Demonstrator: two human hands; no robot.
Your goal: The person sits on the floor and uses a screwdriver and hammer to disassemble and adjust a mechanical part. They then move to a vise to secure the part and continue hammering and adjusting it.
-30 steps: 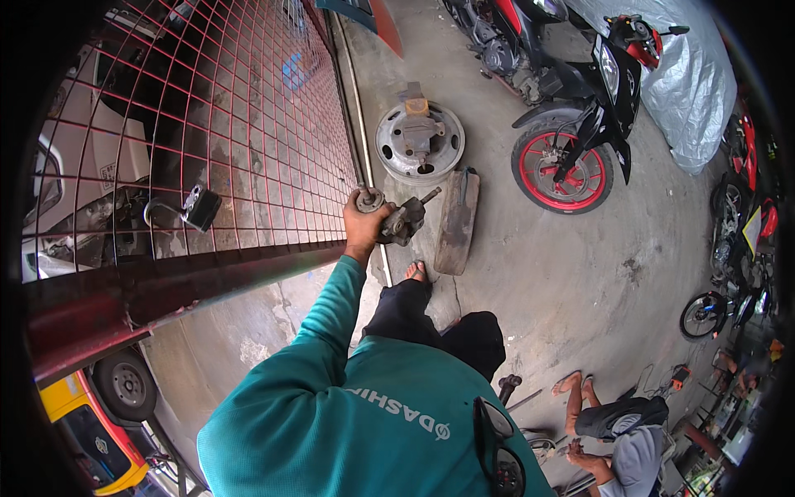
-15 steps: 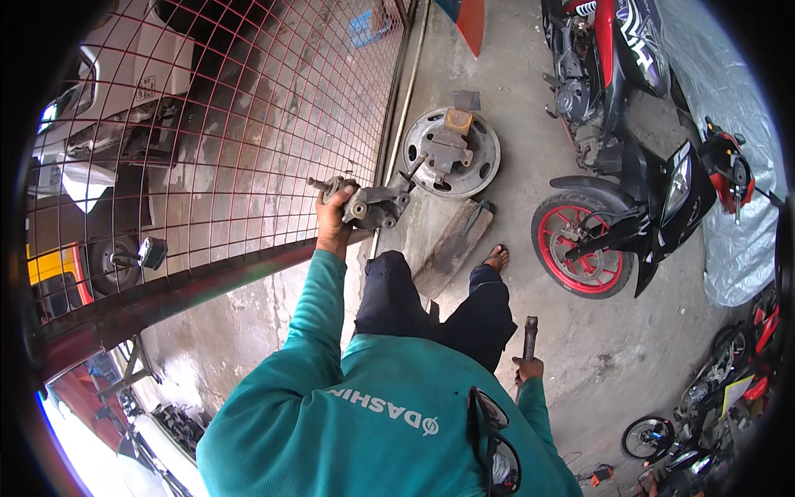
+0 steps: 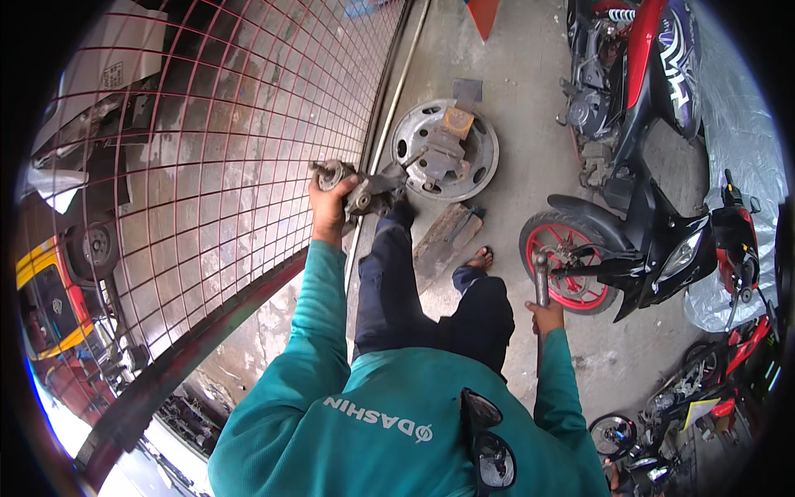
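Observation:
My left hand (image 3: 330, 207) is closed round a greasy cast metal vehicle part (image 3: 364, 195), which has a round boss and a short stub at one end. It is held up beside the mesh fence, near the edge of a grey steel wheel rim (image 3: 403, 174). On that rim rest a dark metal block (image 3: 439, 157) and a rusty yellowish block (image 3: 458, 122). My right hand (image 3: 545, 317) grips a metal bar-like tool (image 3: 542, 286) with a rounded top, upright in front of the motorcycle's wheel; its exact kind is unclear.
A red wire-mesh fence (image 3: 248, 166) runs along the left. Below the rim lies a worn wooden block (image 3: 447, 242), close to my feet. A black and red motorcycle (image 3: 642, 224) stands at the right, with more motorcycles (image 3: 704, 389) at lower right. A flat dark plate (image 3: 468, 89) touches the rim's far side.
My left leg has stepped forward toward the wheel rim. My right hand has lifted the bar-like tool forward and slightly right. The left hand keeps its hold on the cast metal part.

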